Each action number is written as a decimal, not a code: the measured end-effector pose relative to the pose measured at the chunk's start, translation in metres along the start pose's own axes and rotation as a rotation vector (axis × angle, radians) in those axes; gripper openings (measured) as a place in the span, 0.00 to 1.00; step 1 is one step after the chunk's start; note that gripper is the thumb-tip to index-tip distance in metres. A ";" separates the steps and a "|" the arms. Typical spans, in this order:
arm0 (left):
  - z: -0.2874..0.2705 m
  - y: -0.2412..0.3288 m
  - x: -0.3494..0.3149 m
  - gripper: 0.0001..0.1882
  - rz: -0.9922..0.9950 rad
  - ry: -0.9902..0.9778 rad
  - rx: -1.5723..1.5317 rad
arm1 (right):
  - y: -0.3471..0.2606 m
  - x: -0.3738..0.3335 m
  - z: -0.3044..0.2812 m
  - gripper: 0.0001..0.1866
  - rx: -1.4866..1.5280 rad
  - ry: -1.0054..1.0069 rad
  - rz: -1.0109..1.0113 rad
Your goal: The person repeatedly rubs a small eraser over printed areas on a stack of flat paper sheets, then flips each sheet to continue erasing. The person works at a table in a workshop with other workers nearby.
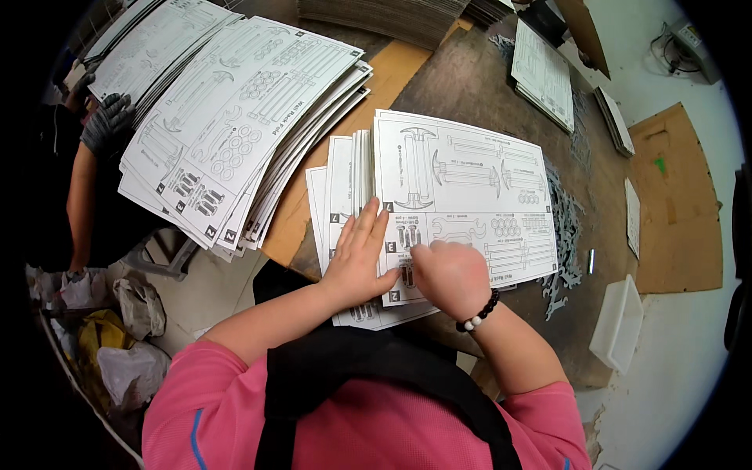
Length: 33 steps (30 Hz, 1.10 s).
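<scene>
A stack of white printed cards (478, 168) with black line drawings of tools, bolts and nuts lies on the table before me. My left hand (356, 254) rests flat along the left edge of the top card, fingers stretched out and pointing away from me. Bent into a fist, my right hand (453, 276) sits on the lower part of that card. Its fingertips are tucked under, so anything inside them is hidden. More cards (316, 204) stick out unevenly from beneath on the left.
A tall fanned pile of similar cards (258, 86) stands at the left, beside another person's gloved hand (108, 124). Grey metal wrenches (558, 290) lie scattered to the right, near a white plastic tray (616, 325). More cards (542, 74) are at the far right.
</scene>
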<state>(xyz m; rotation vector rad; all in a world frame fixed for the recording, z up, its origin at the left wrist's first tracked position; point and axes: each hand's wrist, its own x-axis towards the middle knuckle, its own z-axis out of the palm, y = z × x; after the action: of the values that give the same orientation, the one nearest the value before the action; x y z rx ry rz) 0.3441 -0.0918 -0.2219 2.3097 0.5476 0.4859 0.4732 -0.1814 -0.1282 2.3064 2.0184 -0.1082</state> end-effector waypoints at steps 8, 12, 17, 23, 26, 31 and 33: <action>-0.004 0.002 0.001 0.44 -0.010 0.004 -0.003 | 0.018 -0.017 0.008 0.09 0.975 -0.017 0.418; -0.003 0.003 0.001 0.44 0.003 -0.009 -0.014 | 0.025 -0.015 0.020 0.10 1.079 -0.090 0.588; 0.003 0.000 0.000 0.43 -0.010 0.033 0.002 | -0.014 -0.010 0.004 0.05 0.208 0.060 0.025; -0.004 0.003 0.001 0.43 -0.016 -0.002 0.018 | 0.020 -0.024 0.007 0.10 0.858 0.076 0.347; -0.004 0.004 0.002 0.43 -0.021 -0.026 0.016 | 0.029 -0.030 0.017 0.09 1.016 0.050 0.500; -0.002 0.004 0.002 0.44 -0.007 -0.022 0.007 | 0.033 -0.024 0.018 0.10 0.983 -0.029 0.567; 0.002 0.003 0.000 0.44 -0.009 -0.015 0.000 | 0.024 -0.017 0.010 0.10 0.751 0.013 0.439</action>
<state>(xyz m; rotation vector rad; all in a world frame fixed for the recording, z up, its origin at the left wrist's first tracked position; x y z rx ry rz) 0.3460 -0.0949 -0.2208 2.3080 0.5508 0.4643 0.4948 -0.2026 -0.1358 3.1105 1.5786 -0.9627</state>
